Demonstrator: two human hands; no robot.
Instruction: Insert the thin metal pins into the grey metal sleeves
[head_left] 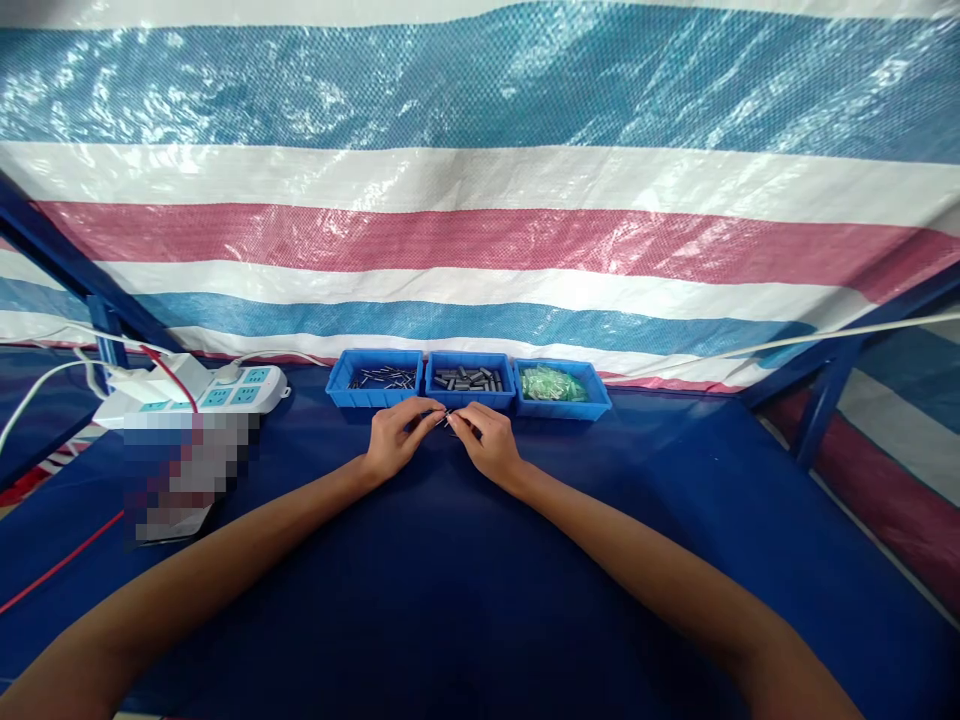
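Observation:
My left hand (399,436) and my right hand (487,439) meet over the dark blue table (450,580), just in front of the middle tray. Both hands are pinched, fingertips together, around a small thin metal part (448,419) held between them. Three blue trays stand in a row behind the hands. The left tray (375,379) holds several thin metal pins. The middle tray (470,379) holds several dark grey cylinders. The right tray (562,388) holds pale green pieces.
A white power strip (217,390) with white and red cables lies at the left, beside a blurred-out object (184,470). A striped blue, white and red tarp (480,200) hangs behind the trays. Blue frame bars stand at both sides.

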